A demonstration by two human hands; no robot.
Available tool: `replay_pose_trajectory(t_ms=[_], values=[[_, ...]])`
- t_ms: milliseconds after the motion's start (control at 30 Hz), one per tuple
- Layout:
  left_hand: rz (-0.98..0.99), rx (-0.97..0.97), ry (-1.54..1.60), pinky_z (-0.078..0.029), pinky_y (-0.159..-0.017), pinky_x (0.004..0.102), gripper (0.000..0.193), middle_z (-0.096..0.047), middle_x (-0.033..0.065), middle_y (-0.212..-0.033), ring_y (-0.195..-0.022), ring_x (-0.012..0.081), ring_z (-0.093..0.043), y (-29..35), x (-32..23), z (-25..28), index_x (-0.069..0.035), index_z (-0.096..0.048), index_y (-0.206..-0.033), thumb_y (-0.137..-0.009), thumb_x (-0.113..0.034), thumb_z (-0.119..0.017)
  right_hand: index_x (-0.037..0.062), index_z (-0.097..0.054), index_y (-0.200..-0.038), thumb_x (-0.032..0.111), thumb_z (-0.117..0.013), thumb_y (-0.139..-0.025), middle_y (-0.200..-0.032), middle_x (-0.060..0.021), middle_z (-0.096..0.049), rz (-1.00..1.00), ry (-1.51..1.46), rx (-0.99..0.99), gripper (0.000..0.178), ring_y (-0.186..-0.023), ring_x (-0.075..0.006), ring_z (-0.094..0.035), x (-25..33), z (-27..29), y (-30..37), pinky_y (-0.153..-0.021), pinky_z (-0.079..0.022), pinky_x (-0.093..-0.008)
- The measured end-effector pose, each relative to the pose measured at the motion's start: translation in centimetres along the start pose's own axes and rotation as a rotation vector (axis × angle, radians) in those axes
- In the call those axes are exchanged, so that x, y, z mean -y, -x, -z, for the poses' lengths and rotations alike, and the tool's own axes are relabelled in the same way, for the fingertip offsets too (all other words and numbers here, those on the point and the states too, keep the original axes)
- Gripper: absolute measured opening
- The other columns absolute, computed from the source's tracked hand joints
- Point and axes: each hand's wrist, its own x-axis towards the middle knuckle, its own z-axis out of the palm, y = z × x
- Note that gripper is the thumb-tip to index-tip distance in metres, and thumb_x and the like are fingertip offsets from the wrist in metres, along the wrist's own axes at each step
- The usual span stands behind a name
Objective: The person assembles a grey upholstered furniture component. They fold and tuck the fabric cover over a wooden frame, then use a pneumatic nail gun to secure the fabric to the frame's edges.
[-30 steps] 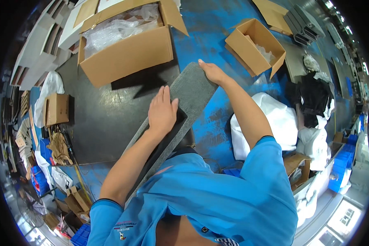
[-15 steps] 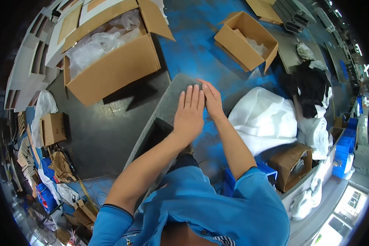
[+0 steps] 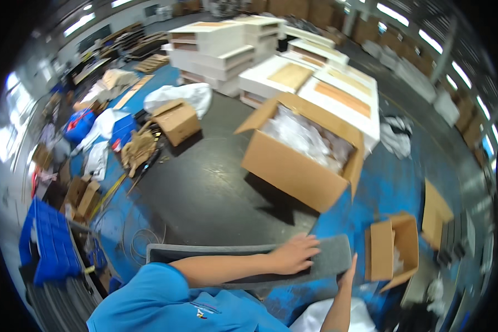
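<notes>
A long grey felt-covered trough-like piece (image 3: 331, 252) lies crosswise close in front of my body, with a dark hollow along its left part. On its flat top near the right end, my left hand (image 3: 296, 254) rests palm down, fingers stretched out and slightly smeared by motion. My left forearm crosses over the hollow. Against the right end of the piece, my right hand (image 3: 347, 274) touches the corner with its fingers extended. Part of that hand is hidden by the piece.
Ahead stands an open cardboard box (image 3: 293, 166) filled with clear plastic wrap. A smaller open carton (image 3: 382, 252) is at the right. White furniture-like units (image 3: 221, 58) are stacked beyond. At left are a closed carton (image 3: 177, 122) and a blue crate (image 3: 52, 240). White sheeting (image 3: 329, 315) lies near my right arm.
The view has swung to the left, and the grey piece now lies across it instead of pointing away. Both hands stay at its end; the left hand now lies farther from the right one.
</notes>
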Motion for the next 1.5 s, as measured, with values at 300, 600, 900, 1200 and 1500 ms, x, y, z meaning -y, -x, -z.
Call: replay_pose_trajectory(t_ms=[300, 600, 900, 1200, 1500], values=[[1.638, -0.542, 0.523, -0.042, -0.113, 0.0495, 0.071, -0.068, 0.0149, -0.134, -0.134, 0.0336, -0.058, 42.5, 4.5, 18.1, -0.005, -0.065, -0.135, -0.102, -0.066, -0.047, 0.0121, -0.055, -0.148, 0.072, -0.039, -0.102, -0.148, -0.0077, -0.059, -0.017, -0.137, 0.293, 0.077, -0.138, -0.0292, -0.053, -1.9, 1.0, -1.6, -0.117, -0.039, -0.0483], [1.219, -0.697, 1.268, -0.036, -0.120, 0.0439, 0.063, -0.048, 0.0105, -0.158, -0.144, 0.0272, -0.047, 42.8, 7.3, 26.2, -0.014, -0.040, -0.159, -0.104, -0.039, -0.059, 0.0126, -0.054, -0.149, 0.068, -0.039, -0.103, -0.150, -0.0067, -0.058, 0.020, -0.183, -0.049, 0.073, -0.139, -0.0293, -0.052, -5.3, -0.9, 6.0, -0.118, -0.038, -0.0485], [1.350, -0.164, 0.626, -0.024, -0.125, 0.0412, 0.075, -0.049, 0.0139, -0.158, -0.150, 0.0299, -0.039, 40.0, 29.0, 37.7, -0.005, -0.044, -0.156, -0.088, -0.026, -0.069, 0.0135, -0.040, -0.160, 0.075, -0.027, -0.103, -0.167, -0.0070, -0.037, 0.050, -0.149, -0.583, 0.085, -0.154, -0.0283, -0.031, -13.7, -15.7, 22.8, -0.128, -0.019, -0.0441], [1.383, -0.453, 0.964, -0.028, -0.124, 0.0410, 0.099, -0.039, 0.0125, -0.164, -0.150, 0.0288, -0.039, 41.3, 45.5, 27.1, -0.003, -0.035, -0.160, -0.097, -0.078, -0.046, 0.0010, -0.032, -0.162, 0.071, -0.039, -0.104, -0.168, -0.0141, -0.032, -0.076, 0.250, -0.605, 0.092, -0.154, -0.0265, -0.029, -22.7, -16.4, 12.2, -0.125, -0.022, -0.0400], [1.116, -0.011, -0.316, -0.023, -0.124, 0.0533, 0.074, -0.032, 0.0285, -0.162, -0.152, 0.0416, -0.030, 51.9, 44.0, 13.0, 0.003, -0.031, -0.159, -0.098, -0.028, -0.062, -0.0104, -0.027, -0.158, 0.055, -0.058, -0.102, -0.163, -0.0301, -0.033, -0.036, 1.223, -0.592, 0.092, -0.152, -0.0398, -0.033, -39.2, -14.8, 15.2, -0.126, -0.026, -0.0452]])
